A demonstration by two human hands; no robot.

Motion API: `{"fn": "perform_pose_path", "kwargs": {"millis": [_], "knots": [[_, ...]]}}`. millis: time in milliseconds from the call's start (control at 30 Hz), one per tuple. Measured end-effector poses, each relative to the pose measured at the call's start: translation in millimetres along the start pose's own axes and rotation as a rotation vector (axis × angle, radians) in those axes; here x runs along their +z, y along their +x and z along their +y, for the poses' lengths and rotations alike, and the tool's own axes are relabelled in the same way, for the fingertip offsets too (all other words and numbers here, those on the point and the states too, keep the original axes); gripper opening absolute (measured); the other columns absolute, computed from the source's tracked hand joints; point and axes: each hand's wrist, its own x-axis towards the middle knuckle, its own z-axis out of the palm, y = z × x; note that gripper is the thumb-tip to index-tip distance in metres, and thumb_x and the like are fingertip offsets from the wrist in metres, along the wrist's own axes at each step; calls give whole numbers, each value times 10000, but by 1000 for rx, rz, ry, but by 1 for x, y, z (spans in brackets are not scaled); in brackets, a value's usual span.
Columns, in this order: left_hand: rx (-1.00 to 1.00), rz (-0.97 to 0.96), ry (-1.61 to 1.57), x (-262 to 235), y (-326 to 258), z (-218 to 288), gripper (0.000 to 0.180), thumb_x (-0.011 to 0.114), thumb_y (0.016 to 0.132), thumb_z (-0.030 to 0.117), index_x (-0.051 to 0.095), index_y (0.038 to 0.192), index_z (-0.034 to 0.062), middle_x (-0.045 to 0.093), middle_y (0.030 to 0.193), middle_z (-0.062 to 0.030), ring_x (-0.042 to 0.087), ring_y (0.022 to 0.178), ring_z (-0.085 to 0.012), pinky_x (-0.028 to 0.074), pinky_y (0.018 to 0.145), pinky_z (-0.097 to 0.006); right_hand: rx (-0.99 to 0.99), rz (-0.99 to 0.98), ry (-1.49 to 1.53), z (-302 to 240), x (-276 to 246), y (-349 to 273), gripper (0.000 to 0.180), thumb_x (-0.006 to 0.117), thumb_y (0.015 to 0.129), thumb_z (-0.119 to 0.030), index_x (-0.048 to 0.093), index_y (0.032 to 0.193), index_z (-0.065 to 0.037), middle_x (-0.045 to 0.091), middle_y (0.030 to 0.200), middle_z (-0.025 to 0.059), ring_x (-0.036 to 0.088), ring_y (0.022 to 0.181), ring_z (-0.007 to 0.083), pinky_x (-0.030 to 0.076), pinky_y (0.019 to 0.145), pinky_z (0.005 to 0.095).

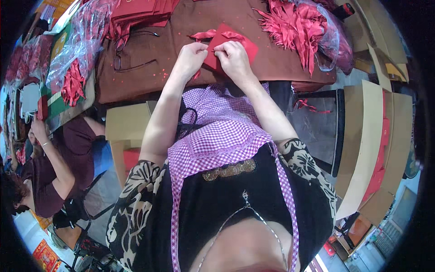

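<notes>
A flat red paper packet (250, 49) lies tilted on the brown-covered table in front of me, with a red ribbon (204, 34) across its upper left side. My left hand (192, 58) is closed in a pinch at the packet's left edge, and a ribbon end hangs below its fingers. My right hand (233, 57) rests over the packet, thumb and forefinger pinched together at its left part. Both sets of fingertips are close together; exactly what lies between them is partly hidden.
Red ribbons (294, 29) lie heaped at the right beside a plastic bag (328, 43). Stacked red packets (140, 13) and eyeglasses (136, 67) are at the left. Cardboard boxes (355, 149) stand right. Another person (54, 167) works at a table on the left.
</notes>
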Motion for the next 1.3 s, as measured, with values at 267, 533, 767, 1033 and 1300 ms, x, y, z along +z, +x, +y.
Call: {"fn": "perform_pose_path", "kwargs": {"millis": [267, 533, 767, 1033, 1300], "knots": [[27, 43, 34, 5, -4, 0, 200, 543, 846, 40, 651, 981, -60, 640, 807, -45, 561, 731, -84, 462, 660, -235, -150, -11, -203, -8, -2, -3, 77, 609, 735, -33, 622, 808, -50, 600, 810, 113, 555, 815, 293, 415, 737, 396], [184, 189, 273, 11, -13, 18, 219, 550, 801, 87, 660, 957, -21, 645, 870, -242, 643, 850, -360, 505, 768, -391, -109, -105, -365, -18, -3, 3, 94, 574, 731, -25, 618, 814, -19, 610, 813, 150, 571, 820, 316, 426, 745, 412], [414, 280, 399, 13, -22, 22, 215, 545, 805, 68, 650, 973, -15, 650, 886, -218, 641, 836, -352, 509, 760, -380, 290, -148, 94, -20, -12, 14, 124, 626, 748, -103, 619, 810, 4, 655, 810, 194, 645, 811, 328, 499, 726, 413], [498, 260, 471, 14, -28, 30, 203, 563, 797, 53, 653, 969, -6, 648, 920, -206, 624, 889, -357, 495, 801, -406, 448, -265, 222, -11, -18, 21, 149, 666, 704, -95, 602, 789, 9, 648, 764, 173, 643, 752, 266, 495, 663, 369], [296, 163, 318, 10, -32, 39, 208, 554, 802, 65, 659, 970, 3, 651, 923, -210, 642, 872, -341, 507, 774, -383, 219, -237, 41, -36, -23, 19, 133, 570, 742, -37, 552, 859, 25, 630, 814, 239, 622, 814, 382, 476, 711, 434]]}}
